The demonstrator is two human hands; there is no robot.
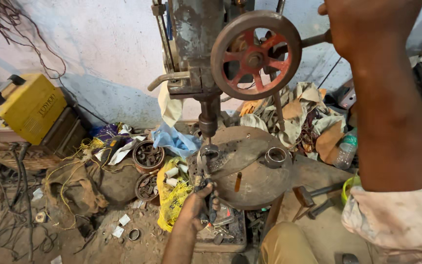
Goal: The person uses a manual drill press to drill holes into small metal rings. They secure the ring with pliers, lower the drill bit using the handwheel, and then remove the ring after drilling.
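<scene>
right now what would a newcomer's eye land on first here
The red-spoked handwheel on the drill press at top centre, with the right hand on its lever beside it. Below, the left hand grips a tool at the round rusty table, and a yellow machine sits far left.

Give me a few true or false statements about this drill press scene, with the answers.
1. The right hand is raised at the feed handle by the red-spoked wheel. True.
2. The left hand rests on the yellow box. False: it grips a tool at the edge of the round table.
3. A metal ring lies on the round table. True.
4. The yellow box hangs on the wall. False: it sits low at far left.
</scene>
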